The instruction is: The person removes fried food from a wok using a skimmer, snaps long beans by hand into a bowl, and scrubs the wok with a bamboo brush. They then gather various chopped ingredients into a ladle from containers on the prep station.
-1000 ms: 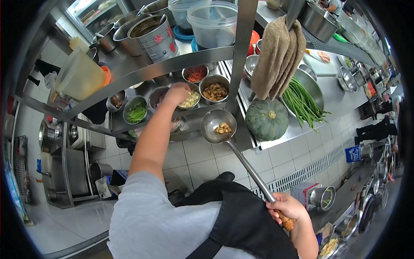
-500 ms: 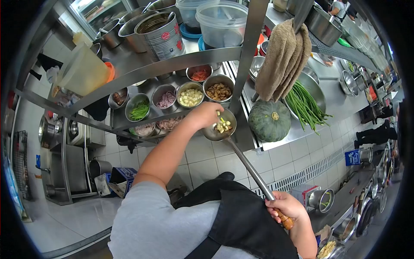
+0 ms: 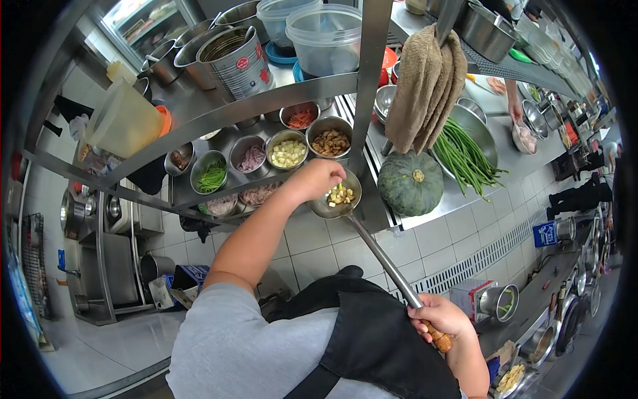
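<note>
My right hand (image 3: 442,319) is wrapped around the wooden grip of a long-handled metal ladle (image 3: 379,251). In the ladle's bowl lie pale chopped pieces and some light green bits (image 3: 340,197). My left hand (image 3: 321,178) is over the rim of that bowl, fingertips bunched together just above the pieces. What the fingers pinch, if anything, is hidden. Just beyond it are a metal bowl of pale yellow cubes (image 3: 288,152) and a metal bowl of brown chunks (image 3: 330,142).
More bowls hold cut greens (image 3: 212,176), purple-red slices (image 3: 252,158) and orange-red strips (image 3: 300,118). A steel shelf frame (image 3: 246,100) crosses above them. To the right are a green pumpkin (image 3: 411,185), long green beans (image 3: 465,156) and a hanging brown towel (image 3: 425,93).
My left hand's fingers have dipped slightly toward the ladle bowl. Another person's hand with pale pink meat has appeared at the far right counter. The whole view has shifted a little.
</note>
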A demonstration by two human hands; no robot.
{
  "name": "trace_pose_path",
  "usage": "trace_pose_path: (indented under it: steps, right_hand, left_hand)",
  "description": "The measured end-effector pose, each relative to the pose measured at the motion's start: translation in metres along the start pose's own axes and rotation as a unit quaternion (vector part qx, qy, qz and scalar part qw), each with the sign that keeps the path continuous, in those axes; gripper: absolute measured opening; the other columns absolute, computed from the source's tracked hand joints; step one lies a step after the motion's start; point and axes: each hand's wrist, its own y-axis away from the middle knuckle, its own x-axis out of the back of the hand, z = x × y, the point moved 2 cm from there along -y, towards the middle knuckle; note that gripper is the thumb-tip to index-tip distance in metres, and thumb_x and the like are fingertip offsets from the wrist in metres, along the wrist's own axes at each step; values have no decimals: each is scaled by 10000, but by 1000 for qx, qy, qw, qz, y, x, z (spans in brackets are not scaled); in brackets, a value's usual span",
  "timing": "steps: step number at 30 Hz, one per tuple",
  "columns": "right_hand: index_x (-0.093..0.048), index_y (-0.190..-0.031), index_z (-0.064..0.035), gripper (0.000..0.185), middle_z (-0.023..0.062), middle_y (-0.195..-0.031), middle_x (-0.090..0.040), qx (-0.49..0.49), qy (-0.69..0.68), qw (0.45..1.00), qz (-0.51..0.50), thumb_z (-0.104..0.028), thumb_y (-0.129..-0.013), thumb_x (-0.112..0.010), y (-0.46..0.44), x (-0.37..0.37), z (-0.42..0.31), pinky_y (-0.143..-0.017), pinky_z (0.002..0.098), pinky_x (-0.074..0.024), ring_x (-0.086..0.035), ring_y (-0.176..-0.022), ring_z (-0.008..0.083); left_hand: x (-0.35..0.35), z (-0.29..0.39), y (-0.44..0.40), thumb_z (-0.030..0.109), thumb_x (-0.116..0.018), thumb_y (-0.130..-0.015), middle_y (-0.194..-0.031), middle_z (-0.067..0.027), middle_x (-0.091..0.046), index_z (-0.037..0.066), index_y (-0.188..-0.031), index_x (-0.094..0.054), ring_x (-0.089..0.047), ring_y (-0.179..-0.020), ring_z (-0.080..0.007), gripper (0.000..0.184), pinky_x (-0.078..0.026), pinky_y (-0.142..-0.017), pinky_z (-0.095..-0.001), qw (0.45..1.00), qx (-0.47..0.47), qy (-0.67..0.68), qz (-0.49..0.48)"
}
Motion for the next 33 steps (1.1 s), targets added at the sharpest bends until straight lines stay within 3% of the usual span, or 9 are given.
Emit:
trace_pose_path:
  steps: [3, 8, 14, 16, 18, 21, 24, 27, 33]
  right_hand:
    - [-453, -778, -55, 153, 56, -547, -495, 2, -7, 1000, 0, -81, -875, -569, 0, 1, 2, -368, 259, -394, -467, -377, 145]
    - [-451, -786, -54, 152, 57, -549, -495, 7, -19, 1000, -8, -75, -876, -572, -1, 4, 7, -363, 260, -393, -463, -375, 146]
    - [-454, -801, -51, 146, 56, -554, -495, 8, -31, 999, -9, -73, -877, -576, 0, 6, 8, -360, 265, -393, -457, -374, 146]
    - [-458, -809, -49, 140, 54, -558, -496, -2, -25, 1000, 6, -73, -874, -580, 0, 8, 11, -366, 265, -396, -459, -382, 143]
    - [-461, -814, -49, 137, 52, -562, -497, -11, -27, 1000, 10, -74, -873, -583, 1, 7, 10, -370, 265, -398, -461, -386, 141]
    - [-485, -832, -43, 110, 53, -563, -493, -26, -28, 999, 20, -72, -865, -586, 2, 5, 11, -373, 267, -402, -458, -387, 140]
    - [-498, -844, -39, 99, 50, -568, -496, -34, -23, 999, 22, -76, -864, -587, 3, 2, 9, -376, 266, -403, -462, -393, 137]
    - [-495, -845, -37, 103, 44, -576, -505, -39, -19, 999, 29, -82, -869, -585, 4, -1, 9, -382, 263, -403, -472, -404, 132]
    - [-508, -850, -34, 87, 40, -579, -505, -49, -18, 998, 44, -81, -865, -580, 8, 2, 12, -388, 263, -407, -475, -412, 130]
  left_hand:
    - [-2, 3, 0, 80, -617, -866, -843, -88, -682, 2, -975, -653, -640, -792, -161, 139, -505, -747, -289, 999, -6, -25, -19]
    - [9, 3, 2, 68, -623, -857, -826, -74, -683, -3, -964, -657, -639, -777, -154, 133, -500, -706, -289, 992, -63, 43, 103]
    - [18, 1, 5, 194, -687, -824, -886, -125, -670, 24, -992, -659, -650, -815, -260, 241, -508, -757, -352, 990, -23, -138, -28]
    - [45, 4, -4, 192, -657, -834, -945, -139, -667, 57, -998, -665, -643, -867, -306, 213, -503, -800, -392, 973, -52, -206, 94]
    - [79, -16, -39, 179, -616, -844, -991, -148, -663, 73, -1003, -665, -633, -924, -330, 198, -493, -831, -418, 963, 72, -231, 121]
    - [106, -66, -114, 173, -599, -841, -996, -171, -663, 78, -992, -678, -632, -948, -339, 195, -494, -829, -418, 928, 48, -320, 186]
    - [95, -110, -163, 192, -606, -836, -1180, -213, -602, 74, -1180, -610, -583, -1094, -351, 363, -472, -909, -397, 914, 38, -378, 140]
    - [74, -119, -168, 196, -605, -838, -1462, -256, -323, 14, -1444, -270, -401, -1314, -354, 716, -351, -1078, -378, 915, 153, -328, 179]
    - [77, -146, -184, 198, -624, -828, -1343, -243, -469, 24, -1328, -446, -492, -1229, -348, 559, -410, -1014, -401, 909, 128, -320, 236]
